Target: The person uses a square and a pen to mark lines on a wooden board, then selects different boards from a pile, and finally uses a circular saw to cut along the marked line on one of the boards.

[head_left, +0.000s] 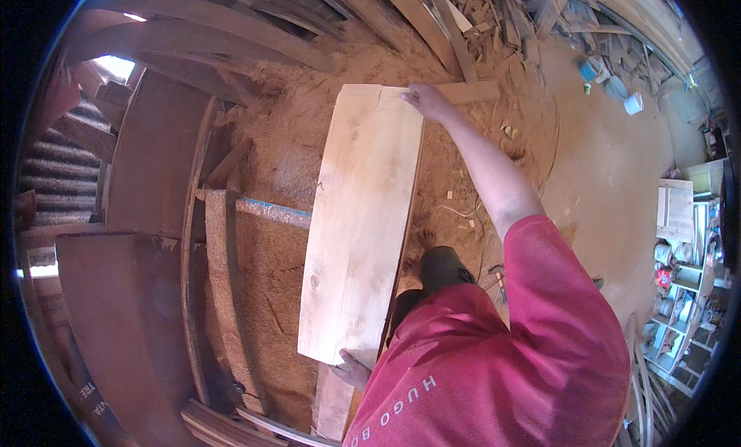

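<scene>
A red shirt (494,354) hides most of the left hand (353,367); only its fingers show at the near end of the pale plank (363,215). A second board (333,404) beneath runs partly out of sight under that shirt. Shelf items (679,285) at far right are too small to identify.

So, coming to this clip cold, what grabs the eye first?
A pale wooden plank runs down the middle of the view, the right hand on its far end and the left hand at its near end. Around it the ground is thick with sawdust, with dark curved boards at left and scrap offcuts heaped at the top.
</scene>
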Demonstrator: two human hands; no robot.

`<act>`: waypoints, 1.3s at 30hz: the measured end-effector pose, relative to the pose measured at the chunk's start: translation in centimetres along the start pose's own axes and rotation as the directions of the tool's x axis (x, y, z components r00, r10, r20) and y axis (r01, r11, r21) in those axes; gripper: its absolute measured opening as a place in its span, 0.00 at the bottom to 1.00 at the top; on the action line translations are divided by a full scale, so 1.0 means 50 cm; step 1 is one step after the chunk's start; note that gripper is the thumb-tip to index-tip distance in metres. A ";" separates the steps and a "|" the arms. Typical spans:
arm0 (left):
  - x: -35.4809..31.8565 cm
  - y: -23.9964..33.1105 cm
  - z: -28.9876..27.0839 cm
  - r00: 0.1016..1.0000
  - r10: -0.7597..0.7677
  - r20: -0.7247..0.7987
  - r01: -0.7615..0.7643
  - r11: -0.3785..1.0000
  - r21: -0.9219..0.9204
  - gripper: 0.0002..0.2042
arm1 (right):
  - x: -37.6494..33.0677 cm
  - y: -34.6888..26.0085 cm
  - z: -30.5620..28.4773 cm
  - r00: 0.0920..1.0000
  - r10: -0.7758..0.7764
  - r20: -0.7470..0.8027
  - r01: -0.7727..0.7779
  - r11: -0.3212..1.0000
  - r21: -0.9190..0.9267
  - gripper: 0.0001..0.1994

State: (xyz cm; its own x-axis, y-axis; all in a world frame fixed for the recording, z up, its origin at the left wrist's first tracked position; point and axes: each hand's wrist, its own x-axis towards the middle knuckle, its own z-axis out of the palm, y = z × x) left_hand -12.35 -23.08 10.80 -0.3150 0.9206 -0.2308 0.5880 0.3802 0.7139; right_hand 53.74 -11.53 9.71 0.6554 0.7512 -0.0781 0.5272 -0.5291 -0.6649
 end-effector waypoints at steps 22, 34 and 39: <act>0.144 0.491 0.411 0.569 0.596 0.567 -0.815 0.314 0.487 0.44 | -1.219 0.427 0.202 0.597 0.788 0.152 -0.793 0.608 -0.036 0.15; 0.076 0.589 0.557 0.529 0.723 0.445 -0.804 0.257 0.536 0.44 | -0.672 0.653 0.256 0.887 0.413 0.207 -0.450 0.873 0.186 0.15; 0.057 0.546 0.636 0.425 0.700 0.574 -0.905 0.307 0.295 0.33 | -0.461 0.912 0.390 0.846 0.383 0.371 -0.445 0.891 0.095 0.14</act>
State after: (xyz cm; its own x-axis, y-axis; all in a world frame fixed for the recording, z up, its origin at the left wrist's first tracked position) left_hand 26.48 -7.26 8.62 0.7052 0.7086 0.0222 0.6856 -0.6897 0.2330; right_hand 52.11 -45.25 -33.30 0.5556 0.5791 -0.5966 0.1267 -0.7681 -0.6276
